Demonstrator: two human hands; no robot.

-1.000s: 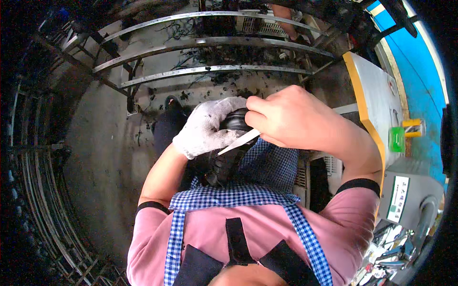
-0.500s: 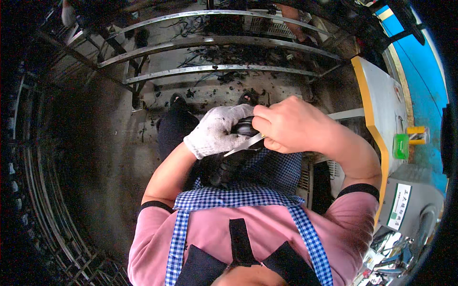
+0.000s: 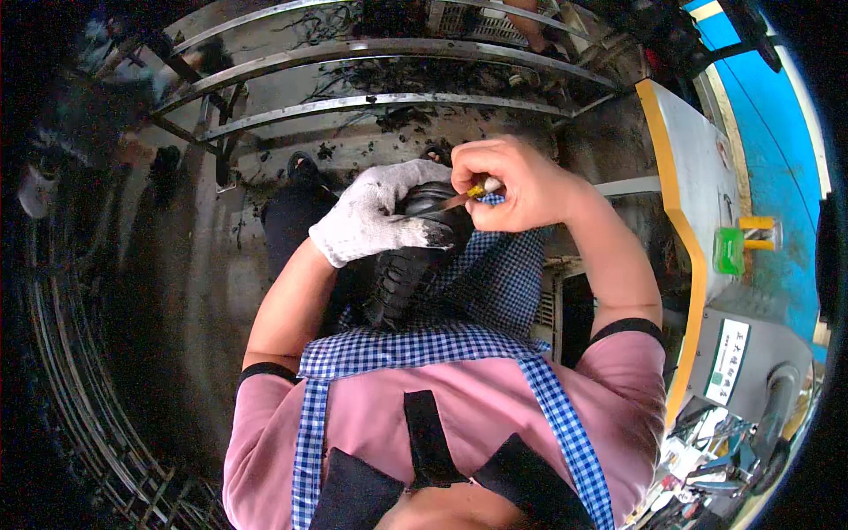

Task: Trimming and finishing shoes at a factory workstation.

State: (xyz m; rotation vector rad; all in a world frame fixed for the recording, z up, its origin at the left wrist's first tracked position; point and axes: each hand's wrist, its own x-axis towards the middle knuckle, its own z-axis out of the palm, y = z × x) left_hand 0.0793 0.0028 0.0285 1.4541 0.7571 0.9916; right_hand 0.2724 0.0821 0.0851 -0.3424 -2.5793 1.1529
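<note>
In a white knitted glove with blackened fingertips, my left hand (image 3: 367,212) is wrapped round a black shoe (image 3: 393,281) over my lap. The shoe's ridged part extends toward my body, and its far end lies under the glove. My bare right hand (image 3: 526,181) grips a small knife (image 3: 457,202) with a yellow handle. Its thin blade points left and lies against the shoe's smooth black end, close to my gloved thumb. Part of the knife handle is hidden inside my right fist.
A metal frame with several rails (image 3: 380,50) stands ahead, with black scraps (image 3: 406,78) on the floor around it. At the right are a white panel with a yellow edge (image 3: 676,168), a green container (image 3: 730,251) and a grey machine (image 3: 758,353). A blue checked apron (image 3: 415,349) covers my lap.
Both hands and the shoe have shifted slightly left and away from me in view. The knife blade has swung from pointing toward my body to pointing left across the shoe.
</note>
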